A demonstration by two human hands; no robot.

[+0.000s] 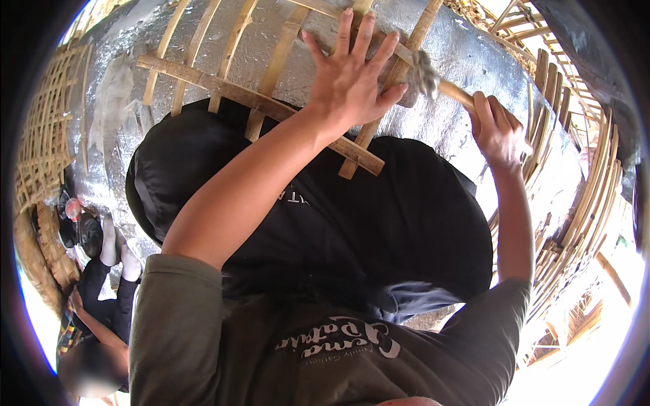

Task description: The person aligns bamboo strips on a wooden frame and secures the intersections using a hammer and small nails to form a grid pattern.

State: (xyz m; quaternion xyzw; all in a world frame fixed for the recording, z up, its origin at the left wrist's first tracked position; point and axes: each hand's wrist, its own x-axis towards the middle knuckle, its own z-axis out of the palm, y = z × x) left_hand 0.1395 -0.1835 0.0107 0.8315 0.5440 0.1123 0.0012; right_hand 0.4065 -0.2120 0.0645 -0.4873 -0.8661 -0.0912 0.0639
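The left hand [349, 78] lies flat with its fingers spread wide, the palm pressed against the bamboo slat frame [261, 101] that covers a silver foil-faced surface [467, 64]. The fingertips reach up over a crossing of two slats near the top of the view. The right hand [497, 132] is closed in a fist around the wooden handle of a hammer [433, 78], gripping it near the end. The hammer's grey metal head rests just beside the left hand's fingers, touching or nearly touching a slat where the slats cross; whether it is in contact cannot be told for sure.

The frame consists of pale bamboo strips running upward, with a wider strip laid diagonally across them from the upper left toward the middle. Below the frame, a dark black padded shape [379, 216] fills the centre of the view, lying against the foil. The person's grey-green shirt [305, 345] with a pale design takes up the lower edge.

At the right, curved bamboo ribs [589, 196] bend along the edge of the silver surface. At the left, woven bamboo lattice [44, 128] stands beside the foil. Lower left, another person [101, 291] in dark clothes sits near a woven basket [51, 250]; what it holds cannot be made out.
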